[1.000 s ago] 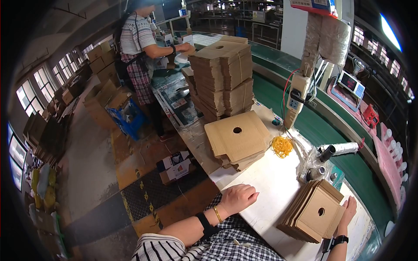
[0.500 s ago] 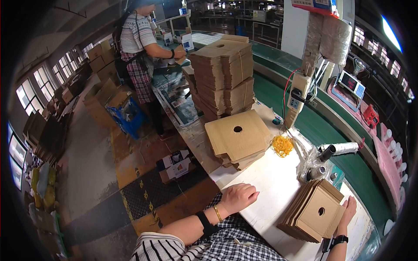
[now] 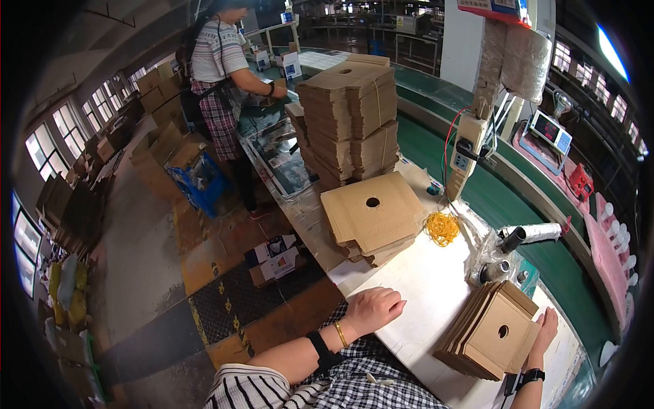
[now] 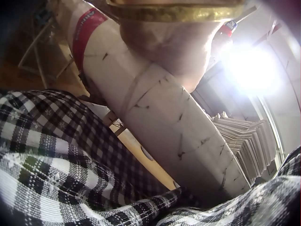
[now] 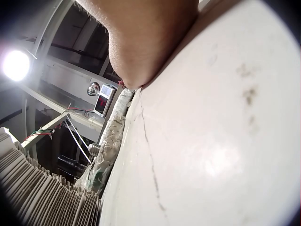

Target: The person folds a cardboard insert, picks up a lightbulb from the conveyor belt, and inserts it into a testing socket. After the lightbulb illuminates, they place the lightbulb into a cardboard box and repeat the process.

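My left hand (image 3: pixel 375 311) rests at the near edge of the white table (image 3: pixel 417 320), its fingers loosely curled and holding nothing. In the left wrist view its heel and a gold bangle (image 4: pixel 183 13) show over the table edge, while the fingers are hidden. My right hand (image 3: pixel 547 330) lies on the tabletop at the right side of a short stack of flat cardboard pieces (image 3: pixel 487 334), whose top piece has a round hole. The right wrist view shows the hand's heel (image 5: pixel 141 47) down on the white surface, with the cardboard edges (image 5: pixel 42 188) at lower left.
Ahead stand a lower cardboard stack (image 3: pixel 381 221) and a tall banded one (image 3: pixel 347 123). Yellow rubber bands (image 3: pixel 441 229) lie beside them. A power strip post (image 3: pixel 466 153), black-capped tubes (image 3: pixel 501 255) and a green conveyor (image 3: pixel 490 204) run along the right. Another person (image 3: pixel 221 82) stands at the far left.
My hands and the cardboard stacks stay put. At the far end, the other person's arms shift over the bench, and the light piece in their hand no longer shows.
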`<move>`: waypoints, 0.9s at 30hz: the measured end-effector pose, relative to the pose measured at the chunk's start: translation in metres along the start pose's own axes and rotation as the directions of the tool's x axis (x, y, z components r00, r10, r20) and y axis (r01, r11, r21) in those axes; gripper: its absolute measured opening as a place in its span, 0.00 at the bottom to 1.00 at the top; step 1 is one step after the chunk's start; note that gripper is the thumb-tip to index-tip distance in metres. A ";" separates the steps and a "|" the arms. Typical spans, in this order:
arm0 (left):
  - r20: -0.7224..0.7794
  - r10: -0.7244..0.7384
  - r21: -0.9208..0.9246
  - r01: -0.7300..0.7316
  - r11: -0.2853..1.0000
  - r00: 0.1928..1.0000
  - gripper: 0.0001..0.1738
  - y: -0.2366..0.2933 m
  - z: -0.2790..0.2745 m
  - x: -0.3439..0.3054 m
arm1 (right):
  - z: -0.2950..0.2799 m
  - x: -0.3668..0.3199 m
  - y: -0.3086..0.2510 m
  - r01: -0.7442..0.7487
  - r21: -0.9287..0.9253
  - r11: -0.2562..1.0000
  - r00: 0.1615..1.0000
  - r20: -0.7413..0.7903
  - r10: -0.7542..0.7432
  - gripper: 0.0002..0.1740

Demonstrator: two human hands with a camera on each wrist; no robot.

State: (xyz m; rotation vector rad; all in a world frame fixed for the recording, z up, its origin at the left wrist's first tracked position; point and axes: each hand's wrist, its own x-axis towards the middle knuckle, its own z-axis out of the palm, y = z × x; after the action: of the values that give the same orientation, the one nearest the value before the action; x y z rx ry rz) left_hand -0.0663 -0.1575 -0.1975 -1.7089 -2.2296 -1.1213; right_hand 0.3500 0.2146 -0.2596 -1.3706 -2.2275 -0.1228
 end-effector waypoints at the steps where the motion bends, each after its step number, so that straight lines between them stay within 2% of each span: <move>1: 0.001 0.000 -0.001 0.000 1.000 1.000 0.12 0.000 0.000 0.000 | -0.001 0.000 -0.001 -0.003 -0.001 1.000 1.000 0.006 0.003 0.20; 27: -0.023 -0.007 -0.013 0.007 1.000 1.000 0.13 0.003 -0.002 0.002 | -0.006 -0.002 -0.007 -0.023 -0.017 1.000 0.999 0.022 0.023 0.20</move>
State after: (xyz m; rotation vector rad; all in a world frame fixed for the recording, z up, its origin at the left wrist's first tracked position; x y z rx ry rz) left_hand -0.0649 -0.1564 -0.1939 -1.6852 -2.2214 -1.1543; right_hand 0.3467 0.2079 -0.2537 -1.4124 -2.2326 -0.1185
